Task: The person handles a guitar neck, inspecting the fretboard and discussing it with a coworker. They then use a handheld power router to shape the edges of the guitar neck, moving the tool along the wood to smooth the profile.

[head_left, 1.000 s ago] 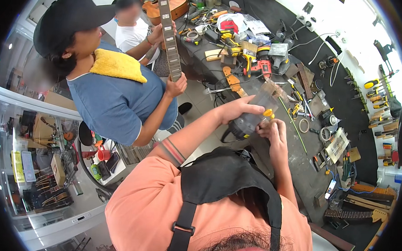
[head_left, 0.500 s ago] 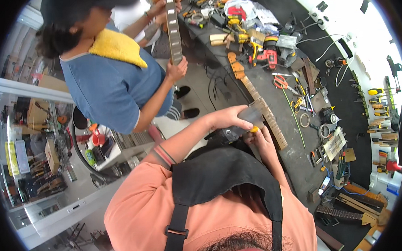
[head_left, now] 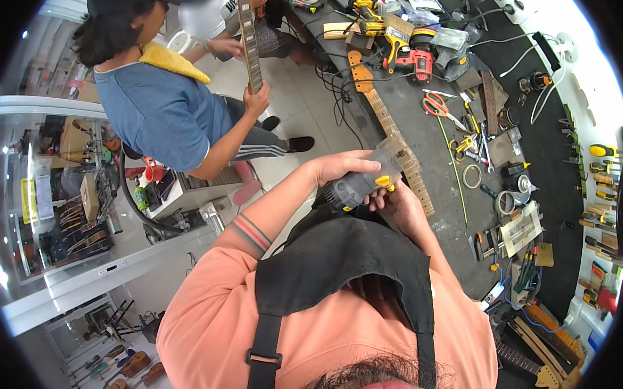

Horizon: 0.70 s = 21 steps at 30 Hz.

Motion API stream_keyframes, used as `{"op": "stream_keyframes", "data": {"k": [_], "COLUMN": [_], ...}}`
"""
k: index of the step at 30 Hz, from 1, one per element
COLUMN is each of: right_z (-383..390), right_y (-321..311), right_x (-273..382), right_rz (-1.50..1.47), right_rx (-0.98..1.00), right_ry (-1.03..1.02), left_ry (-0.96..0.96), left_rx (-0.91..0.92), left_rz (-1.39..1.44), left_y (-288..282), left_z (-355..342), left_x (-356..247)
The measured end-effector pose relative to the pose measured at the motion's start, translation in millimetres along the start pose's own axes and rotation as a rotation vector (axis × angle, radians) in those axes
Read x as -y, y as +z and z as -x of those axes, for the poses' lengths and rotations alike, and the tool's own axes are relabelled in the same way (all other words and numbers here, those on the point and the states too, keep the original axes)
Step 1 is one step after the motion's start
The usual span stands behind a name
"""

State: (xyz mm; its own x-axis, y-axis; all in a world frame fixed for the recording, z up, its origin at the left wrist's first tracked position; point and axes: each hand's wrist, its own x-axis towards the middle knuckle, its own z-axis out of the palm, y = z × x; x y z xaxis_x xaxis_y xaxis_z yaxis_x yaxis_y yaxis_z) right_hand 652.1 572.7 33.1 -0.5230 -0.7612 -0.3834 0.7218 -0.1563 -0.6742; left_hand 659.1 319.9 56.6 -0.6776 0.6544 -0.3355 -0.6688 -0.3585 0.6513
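A person's left hand (head_left: 342,166) grasps a grey power tool (head_left: 348,190) at the centre of the frame, thumb laid along its clear plastic housing (head_left: 385,156). The housing is see-through, but its contents are too unclear to tell. The right hand (head_left: 404,204) is curled by the tool's underside, near a yellow lever (head_left: 383,182); whether it grips cannot be told. A guitar neck (head_left: 381,108) lies on the bench (head_left: 430,147) right of centre, partly hidden by the housing. At left, a glass-fronted enclosure (head_left: 48,105) holds dark guitar-shaped instruments (head_left: 90,239); near it stand a red cup (head_left: 154,173) and a green bottle (head_left: 141,198), contents unclear.

Compared with half a second ago, more of the tool's grey body shows, and the lever sits higher in the frame. Guitars (head_left: 136,363) have come into view at lower left. In the upper left, a co-worker's (head_left: 168,122) upper hand is lower along a second guitar neck (head_left: 247,35).
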Motion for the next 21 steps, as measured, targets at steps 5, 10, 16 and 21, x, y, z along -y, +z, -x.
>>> {"op": "stream_keyframes", "data": {"k": [5, 10, 16, 21], "right_z": [16, 29, 32, 36], "right_y": [-22, -18, -15, -12], "right_x": [35, 51, 54, 59], "right_rz": [-0.148, -0.113, 0.339, 0.766], "right_rx": [0.150, 0.125, 0.010, -0.097], "right_ry": [0.175, 0.107, -0.162, -0.343], "left_ry": [0.013, 0.017, 0.073, 0.167], "left_rx": [-0.091, -0.137, -0.192, -0.199], "left_rz": [0.107, 0.251, 0.238, 0.282], "left_y": [21, 32, 42, 54], "left_z": [-15, -20, -17, -14], "left_x": [8, 16, 18, 25]}}
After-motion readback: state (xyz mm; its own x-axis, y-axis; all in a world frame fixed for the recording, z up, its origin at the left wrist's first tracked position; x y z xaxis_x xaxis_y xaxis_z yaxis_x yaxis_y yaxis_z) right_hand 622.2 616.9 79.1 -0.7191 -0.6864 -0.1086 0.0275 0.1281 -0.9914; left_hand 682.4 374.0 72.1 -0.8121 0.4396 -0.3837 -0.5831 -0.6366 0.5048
